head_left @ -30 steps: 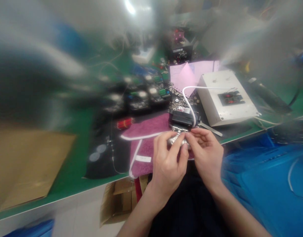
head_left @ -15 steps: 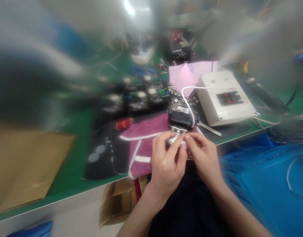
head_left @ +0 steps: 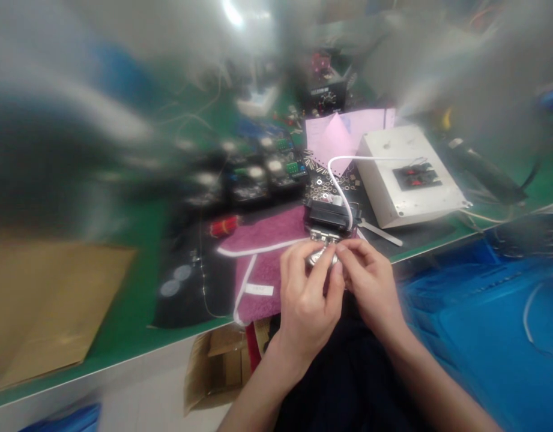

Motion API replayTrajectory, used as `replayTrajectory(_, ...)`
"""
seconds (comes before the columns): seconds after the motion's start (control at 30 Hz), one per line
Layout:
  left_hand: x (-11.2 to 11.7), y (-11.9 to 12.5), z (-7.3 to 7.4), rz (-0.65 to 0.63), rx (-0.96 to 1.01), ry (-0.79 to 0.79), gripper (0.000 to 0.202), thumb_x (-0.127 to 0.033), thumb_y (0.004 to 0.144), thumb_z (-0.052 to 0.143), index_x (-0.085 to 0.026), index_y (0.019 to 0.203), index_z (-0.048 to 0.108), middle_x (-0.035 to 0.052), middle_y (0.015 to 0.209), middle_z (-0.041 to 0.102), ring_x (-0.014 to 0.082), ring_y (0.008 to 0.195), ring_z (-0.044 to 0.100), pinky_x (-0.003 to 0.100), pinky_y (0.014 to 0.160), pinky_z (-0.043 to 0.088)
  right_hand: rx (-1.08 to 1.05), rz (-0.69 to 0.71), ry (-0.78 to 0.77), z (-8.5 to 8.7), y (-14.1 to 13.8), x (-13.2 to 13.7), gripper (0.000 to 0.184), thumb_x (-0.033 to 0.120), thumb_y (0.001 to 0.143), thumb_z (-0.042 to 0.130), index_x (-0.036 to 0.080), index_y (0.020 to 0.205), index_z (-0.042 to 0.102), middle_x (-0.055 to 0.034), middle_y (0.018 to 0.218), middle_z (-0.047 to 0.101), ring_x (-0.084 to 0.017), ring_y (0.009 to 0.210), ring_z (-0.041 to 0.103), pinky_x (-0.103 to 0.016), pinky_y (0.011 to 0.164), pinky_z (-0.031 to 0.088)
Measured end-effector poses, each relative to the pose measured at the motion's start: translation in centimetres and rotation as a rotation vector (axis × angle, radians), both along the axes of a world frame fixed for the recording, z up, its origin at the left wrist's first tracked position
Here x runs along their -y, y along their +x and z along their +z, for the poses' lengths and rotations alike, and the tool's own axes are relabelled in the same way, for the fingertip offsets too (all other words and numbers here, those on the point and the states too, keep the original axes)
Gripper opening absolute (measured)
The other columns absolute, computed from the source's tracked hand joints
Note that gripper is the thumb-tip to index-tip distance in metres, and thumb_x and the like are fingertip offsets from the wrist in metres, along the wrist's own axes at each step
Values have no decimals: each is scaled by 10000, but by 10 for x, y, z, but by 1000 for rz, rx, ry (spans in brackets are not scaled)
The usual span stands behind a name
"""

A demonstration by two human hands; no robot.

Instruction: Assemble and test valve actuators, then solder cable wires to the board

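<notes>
Near the table's front edge, my left hand (head_left: 308, 294) is closed with thumb and fingers on a shiny silver metal part (head_left: 319, 257). My right hand (head_left: 370, 281) pinches at the right side of this part; its fingertips meet those of the left. Just beyond the fingers is a black housing (head_left: 332, 215), right against the silver part; whether they are joined I cannot tell. A white cable (head_left: 337, 179) arches from the housing to a pale box (head_left: 411, 165) with a black and red terminal on top. Under the left hand lies a purple cloth (head_left: 260, 267) with white edging.
Loose washers and small metal pieces (head_left: 321, 189) lie behind the housing, near pink paper (head_left: 334, 141). A flat metal strip (head_left: 382, 233) rests by the box. Several black circuit units (head_left: 249, 183) stand left, beyond a red bundle (head_left: 224, 226). Cardboard (head_left: 51, 306) covers the left corner.
Both hands keep their grip, with only slight finger shifts at the silver part. The whole view has moved a little.
</notes>
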State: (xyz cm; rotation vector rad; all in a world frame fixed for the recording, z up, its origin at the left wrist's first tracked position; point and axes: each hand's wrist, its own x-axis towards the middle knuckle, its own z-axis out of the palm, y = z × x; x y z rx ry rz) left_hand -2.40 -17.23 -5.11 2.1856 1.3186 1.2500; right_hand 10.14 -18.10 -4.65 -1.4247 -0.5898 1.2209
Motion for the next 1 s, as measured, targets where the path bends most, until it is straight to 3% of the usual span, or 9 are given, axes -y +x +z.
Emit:
replayTrajectory(0.47, 0, -4, -7, 3, 31, -17, 443, -144, 991, 676, -204, 1427, 632, 148, 1354, 629, 279, 1276, 613, 495, 1106, 548, 63, -14, 12, -2, -4, 0, 352, 541, 892, 824, 213, 992, 745, -36, 890, 755, -173, 753, 686, -265, 662, 571)
replayTrajectory(1.0, -1, -1, -4, 20, -2, -2, 401, -160, 992, 677, -182, 1391, 640, 162, 1349, 632, 291, 1270, 613, 500, 1098, 541, -16, -18, -1, -3, -4, 1, 360, 533, 864, 851, 217, 995, 741, -35, 891, 765, -160, 696, 675, -246, 600, 549)
